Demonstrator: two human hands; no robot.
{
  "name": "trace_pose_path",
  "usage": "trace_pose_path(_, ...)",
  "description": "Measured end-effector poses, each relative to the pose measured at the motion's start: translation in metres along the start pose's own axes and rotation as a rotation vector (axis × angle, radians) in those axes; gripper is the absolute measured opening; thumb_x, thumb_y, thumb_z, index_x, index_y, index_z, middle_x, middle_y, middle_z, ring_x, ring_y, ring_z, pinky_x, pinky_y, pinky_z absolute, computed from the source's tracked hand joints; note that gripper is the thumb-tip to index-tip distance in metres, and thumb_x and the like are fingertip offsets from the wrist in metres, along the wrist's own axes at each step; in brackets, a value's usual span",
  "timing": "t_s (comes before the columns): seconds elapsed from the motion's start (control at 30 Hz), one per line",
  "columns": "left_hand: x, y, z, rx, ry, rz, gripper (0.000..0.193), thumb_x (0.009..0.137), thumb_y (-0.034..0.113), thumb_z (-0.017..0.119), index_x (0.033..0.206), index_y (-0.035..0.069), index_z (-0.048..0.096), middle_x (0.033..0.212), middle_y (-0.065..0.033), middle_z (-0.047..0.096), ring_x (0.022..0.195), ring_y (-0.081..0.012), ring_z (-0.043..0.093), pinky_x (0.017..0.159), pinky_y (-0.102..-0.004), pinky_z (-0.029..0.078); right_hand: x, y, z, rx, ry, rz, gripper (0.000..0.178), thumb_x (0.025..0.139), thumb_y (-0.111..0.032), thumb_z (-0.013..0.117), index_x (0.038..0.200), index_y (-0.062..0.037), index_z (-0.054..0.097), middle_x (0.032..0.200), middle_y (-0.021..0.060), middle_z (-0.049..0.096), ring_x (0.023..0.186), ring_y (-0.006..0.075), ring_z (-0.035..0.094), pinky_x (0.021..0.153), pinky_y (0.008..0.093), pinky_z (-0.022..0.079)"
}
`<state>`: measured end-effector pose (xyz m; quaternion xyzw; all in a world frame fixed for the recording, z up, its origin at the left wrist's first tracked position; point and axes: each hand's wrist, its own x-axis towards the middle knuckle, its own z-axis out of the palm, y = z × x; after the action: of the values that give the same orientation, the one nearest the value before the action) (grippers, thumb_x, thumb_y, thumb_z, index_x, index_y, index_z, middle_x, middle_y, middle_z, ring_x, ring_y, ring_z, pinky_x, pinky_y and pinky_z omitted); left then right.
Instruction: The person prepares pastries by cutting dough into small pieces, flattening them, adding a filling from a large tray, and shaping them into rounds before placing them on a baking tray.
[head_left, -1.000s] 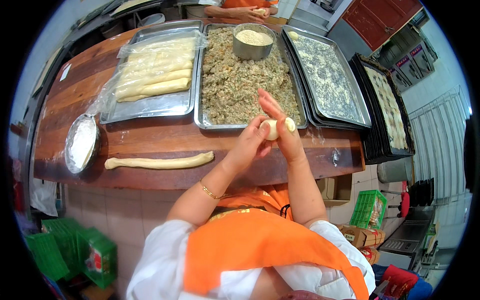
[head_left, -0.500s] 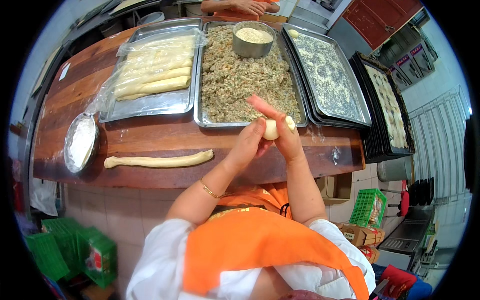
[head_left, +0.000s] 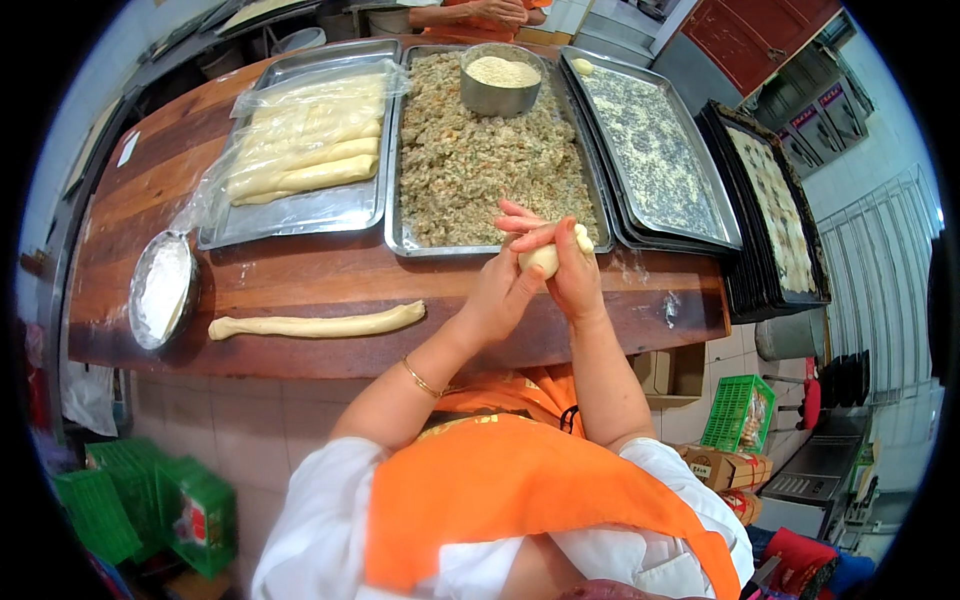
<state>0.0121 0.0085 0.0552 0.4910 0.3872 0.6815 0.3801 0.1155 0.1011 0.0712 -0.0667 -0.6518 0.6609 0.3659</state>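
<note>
A pale, rounded dough ball (head_left: 540, 261) sits between my two hands, just in front of the filling tray. My left hand (head_left: 502, 290) cups it from the left with its thumb along the side. From the right my right hand (head_left: 574, 278) wraps it, and a small knob of dough pokes out at the top of that hand. Some fingers are hidden behind the ball. Beyond my hands lies a metal tray (head_left: 396, 236) of chunky brownish filling. A long dough rope (head_left: 318, 321) rests on the wooden table to the left.
A bowl of white flour (head_left: 163, 290) stands at the table's left. Dough rolls (head_left: 308, 170) lie under plastic film on a tray. A round tin of pale crumbs (head_left: 502, 92) sits on the filling. Stacked trays (head_left: 655, 160) are at right; a person's hands (head_left: 497, 12) show at the far side.
My left hand has turned around the dough ball, its thumb dropping lower and its fingers now crossing over toward the right hand. The ball stays between both hands.
</note>
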Motion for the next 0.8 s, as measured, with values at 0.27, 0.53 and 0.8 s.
trace_pose_path(0.27,-0.003,-0.001,-0.019,-0.055,-0.170,-0.303,0.061,0.103,0.057,0.044,0.132,0.003,0.046,0.102,-0.0034,0.058,0.086,-0.0100,0.058,0.068,-0.0209,0.045,0.001,-0.012,0.019,0.085,0.190,0.090,0.068,0.106,-0.056,0.032,0.109,-0.0036,0.075,0.140,0.0175,0.057,0.136,0.0285,0.048,0.113,0.0414,0.037)
trace_pose_path(0.53,0.000,-0.032,0.017,-0.558,0.250,-0.288,0.045,0.109,0.043,0.039,0.130,0.005,0.049,0.114,-0.0069,0.061,0.086,-0.0128,0.062,0.074,-0.0250,0.052,0.004,-0.032,0.014,-0.968,0.291,0.145,0.031,0.094,-0.030,0.071,0.086,-0.0008,0.064,0.082,0.0028,0.071,0.075,0.0155,0.066,0.068,0.0323,0.052)
trace_pose_path(0.8,0.002,-0.021,-0.006,-0.764,0.290,-0.387,0.029,0.108,0.033,0.047,0.123,0.009,0.050,0.101,-0.0094,0.061,0.075,-0.0170,0.061,0.063,-0.0245,0.050,0.010,-0.035,-0.020,-0.650,0.074,0.376,0.022,0.092,-0.020,0.070,0.094,-0.0001,0.061,0.081,0.0030,0.063,0.072,0.0087,0.057,0.064,0.0266,0.048)
